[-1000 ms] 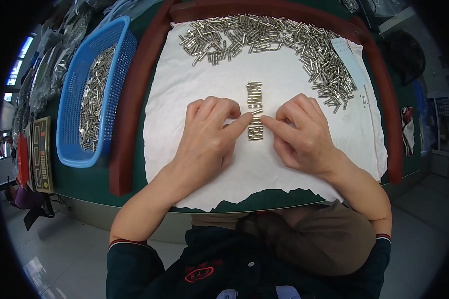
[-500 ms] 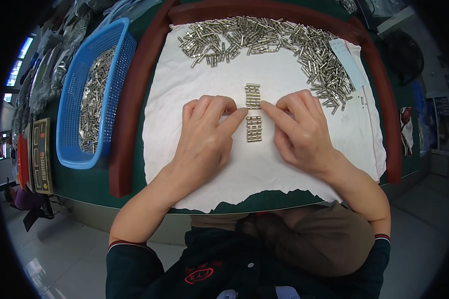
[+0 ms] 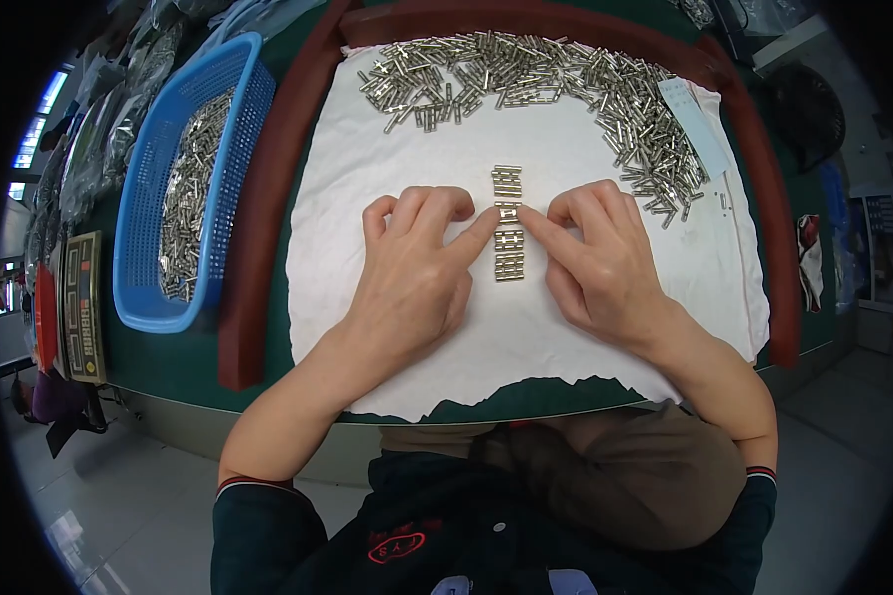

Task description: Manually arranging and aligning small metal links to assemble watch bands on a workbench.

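Short silvery metal pins lie crosswise in a narrow column on a white cloth (image 3: 397,367), split into small groups. My left hand (image 3: 407,258) and my right hand (image 3: 605,258) face each other across it. Both index fingertips press the two ends of a middle group of pins (image 3: 508,213), holding it between them. The other fingers of each hand are curled in. Beyond the fingertips lies an upper group of pins (image 3: 507,180). On the near side are a lower group (image 3: 509,240) and a bottom group (image 3: 509,266).
Loose pins (image 3: 506,64) are heaped along the cloth's far edge, with more pins (image 3: 655,149) at the right beside a pale blue paper strip (image 3: 693,129). A dark red wooden frame (image 3: 240,337) borders the cloth. A blue plastic basket (image 3: 149,315) of pins stands left of it.
The middle group of pins has come away from the upper group and slid nearer to me, between my fingertips. A gap now shows above it. My hands have barely moved.
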The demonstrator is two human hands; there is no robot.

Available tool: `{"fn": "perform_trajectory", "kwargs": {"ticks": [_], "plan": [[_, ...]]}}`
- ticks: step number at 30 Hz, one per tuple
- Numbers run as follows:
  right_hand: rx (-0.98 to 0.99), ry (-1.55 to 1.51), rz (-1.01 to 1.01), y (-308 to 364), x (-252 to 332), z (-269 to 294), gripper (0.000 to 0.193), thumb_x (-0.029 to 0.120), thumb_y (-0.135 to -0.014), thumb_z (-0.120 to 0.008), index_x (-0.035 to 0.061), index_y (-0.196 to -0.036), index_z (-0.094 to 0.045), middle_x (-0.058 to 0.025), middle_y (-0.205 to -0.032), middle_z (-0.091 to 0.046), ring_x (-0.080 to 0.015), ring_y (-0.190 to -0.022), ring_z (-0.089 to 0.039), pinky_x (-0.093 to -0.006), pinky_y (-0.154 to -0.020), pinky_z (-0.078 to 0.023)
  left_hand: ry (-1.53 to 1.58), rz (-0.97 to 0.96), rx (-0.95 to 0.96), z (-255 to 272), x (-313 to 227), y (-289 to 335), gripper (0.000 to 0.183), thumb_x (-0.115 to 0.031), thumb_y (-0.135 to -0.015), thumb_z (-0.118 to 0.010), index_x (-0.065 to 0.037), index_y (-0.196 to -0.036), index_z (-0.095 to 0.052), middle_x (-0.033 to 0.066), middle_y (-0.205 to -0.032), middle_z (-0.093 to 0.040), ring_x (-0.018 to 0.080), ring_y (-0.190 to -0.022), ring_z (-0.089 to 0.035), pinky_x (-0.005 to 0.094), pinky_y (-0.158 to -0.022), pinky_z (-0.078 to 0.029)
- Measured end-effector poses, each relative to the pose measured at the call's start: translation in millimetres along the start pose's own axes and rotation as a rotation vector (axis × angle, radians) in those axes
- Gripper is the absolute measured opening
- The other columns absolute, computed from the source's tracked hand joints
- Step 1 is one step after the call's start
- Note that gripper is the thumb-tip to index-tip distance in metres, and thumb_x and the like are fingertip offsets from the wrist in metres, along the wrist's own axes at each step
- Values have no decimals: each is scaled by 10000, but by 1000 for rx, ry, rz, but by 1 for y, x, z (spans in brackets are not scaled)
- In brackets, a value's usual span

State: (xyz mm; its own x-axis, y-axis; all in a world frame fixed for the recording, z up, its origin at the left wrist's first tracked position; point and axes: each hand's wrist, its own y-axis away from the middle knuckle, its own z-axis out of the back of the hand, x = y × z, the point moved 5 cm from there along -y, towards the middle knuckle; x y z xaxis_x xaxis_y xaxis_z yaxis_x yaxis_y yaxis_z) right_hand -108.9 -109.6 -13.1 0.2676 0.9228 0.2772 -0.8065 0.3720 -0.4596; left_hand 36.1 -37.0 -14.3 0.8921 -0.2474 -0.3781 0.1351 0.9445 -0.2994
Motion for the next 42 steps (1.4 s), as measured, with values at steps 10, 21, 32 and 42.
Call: {"fn": "perform_trajectory", "kwargs": {"ticks": [10, 21, 32, 42], "plan": [[-8, -31, 13, 1, 1, 3, 385, -2, -647, -650, 11, -1031, -664, -60, -883, -523, -239, -864, -505, -367, -748, -397, 17, -39, -21, 3, -1, -1, 514, 81, -673, -551, -24, -1164, -661, 112, -1068, -556, 243, -1041, -518, 401, -936, -319], [20, 29, -54, -2, -3, -6, 482, 0, -685, -616, -46, -1165, -602, -100, -992, -543, -268, -963, -501, -390, -819, -405, -49, -3, -68, -6, 5, -7, 526, -6, -700, -592, -22, -1225, -616, 107, -1108, -524, 252, -1069, -480, 430, -894, -299], [-7, -10, -17, -1, -1, -1, 445, -21, -674, -616, -27, -1119, -631, -93, -963, -555, -264, -913, -520, -387, -798, -395, -3, 4, -53, 0, 1, -7, 487, 47, -699, -538, -32, -1164, -659, 124, -1104, -548, 260, -1072, -506, 416, -966, -293], [-24, 45, -91, -7, -7, -5, 459, -4, -677, -612, -33, -1136, -617, -94, -987, -543, -263, -957, -504, -389, -813, -391, -32, 32, -90, -8, 9, -11, 521, -3, -707, -574, -22, -1226, -607, 111, -1134, -524, 258, -1100, -472, 436, -912, -295]]}}
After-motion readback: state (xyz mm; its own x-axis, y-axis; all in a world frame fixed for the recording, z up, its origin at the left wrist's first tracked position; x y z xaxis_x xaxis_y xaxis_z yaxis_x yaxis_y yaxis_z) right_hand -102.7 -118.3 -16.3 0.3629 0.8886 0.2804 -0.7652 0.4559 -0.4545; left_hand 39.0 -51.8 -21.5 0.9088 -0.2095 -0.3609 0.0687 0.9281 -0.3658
